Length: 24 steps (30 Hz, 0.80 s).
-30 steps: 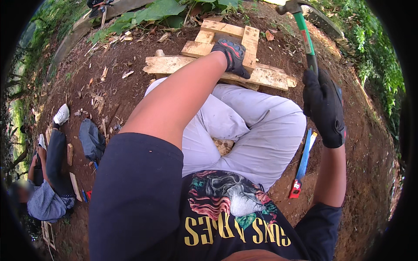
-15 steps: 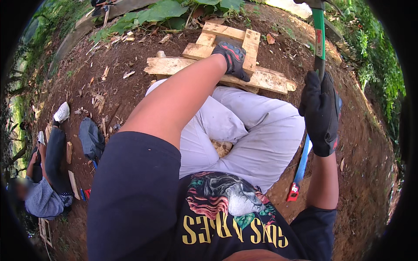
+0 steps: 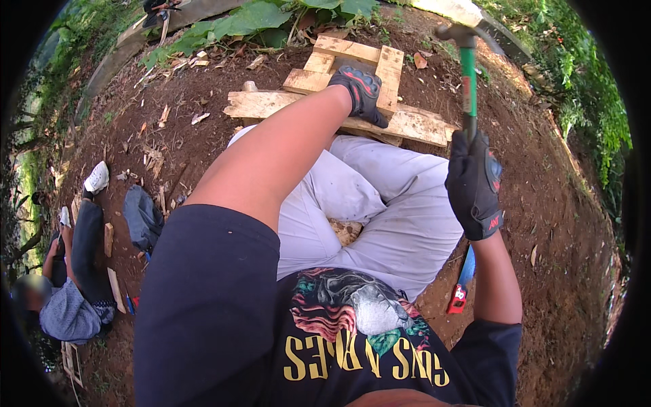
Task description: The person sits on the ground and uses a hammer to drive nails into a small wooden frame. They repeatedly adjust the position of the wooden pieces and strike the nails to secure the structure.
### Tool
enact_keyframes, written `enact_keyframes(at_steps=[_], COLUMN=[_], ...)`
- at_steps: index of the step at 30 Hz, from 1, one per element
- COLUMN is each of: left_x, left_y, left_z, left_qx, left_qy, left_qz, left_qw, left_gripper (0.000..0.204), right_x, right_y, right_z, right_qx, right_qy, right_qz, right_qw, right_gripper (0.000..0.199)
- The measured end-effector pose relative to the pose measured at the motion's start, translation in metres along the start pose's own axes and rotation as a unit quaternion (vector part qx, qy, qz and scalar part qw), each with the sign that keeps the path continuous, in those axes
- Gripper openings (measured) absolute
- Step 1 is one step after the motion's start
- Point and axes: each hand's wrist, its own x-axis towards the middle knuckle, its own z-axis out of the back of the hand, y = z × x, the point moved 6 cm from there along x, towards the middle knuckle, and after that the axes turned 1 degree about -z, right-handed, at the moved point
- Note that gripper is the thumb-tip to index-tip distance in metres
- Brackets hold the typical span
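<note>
My left hand [image 3: 361, 95], in a black glove with red trim, rests on a small frame of pale wooden boards [image 3: 389, 64]. Its fingers are closed over the near part of the frame, and whatever lies beneath them is hidden. The frame sits against a long rough plank [image 3: 422, 125] lying across in front of my legs. To the right, my gloved right hand [image 3: 475, 186] is wrapped round the lower handle of a hammer [image 3: 468, 81]. The hammer stands raised, its metal head up beyond the hand and slightly blurred.
A long blue strip with a red end [image 3: 459, 297] lies on the soil beside my right forearm. At the left sits another person [image 3: 71, 315] near a dark cloth [image 3: 143, 217] and loose wood pieces [image 3: 115, 288]. Broad green leaves [image 3: 254, 20] border the far side.
My right hand and the hammer have moved left, and the hammer's head has come lower into view. My left hand and the wooden frame have hardly moved.
</note>
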Motion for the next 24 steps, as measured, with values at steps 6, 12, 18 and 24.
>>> enact_keyframes(at_steps=[6,12,18,24], left_x=[-0.006,0.003,-0.003,0.0], left_y=[0.005,0.002,0.006,0.001], left_z=[-0.001,-0.002,-0.004,-0.001], left_qx=[-0.01,-0.004,-0.014,-0.003], left_qy=[0.015,0.004,-0.014,0.003], left_qz=[0.009,-0.002,0.003,0.002], left_qw=[1.0,1.0,1.0,1.0], left_gripper=[0.1,0.1,0.098,0.104], right_x=[0.018,0.0,0.005,-0.009], right_y=[0.01,0.004,0.01,0.022], right_z=[0.023,0.01,0.019,0.016], right_qx=[-0.016,0.058,-0.052,-0.025], right_qy=[0.16,0.019,0.115,-0.048], right_qz=[-0.087,-0.062,-0.049,-0.106], right_qw=[0.983,0.996,0.991,0.993], right_gripper=[0.035,0.03,0.037,0.031])
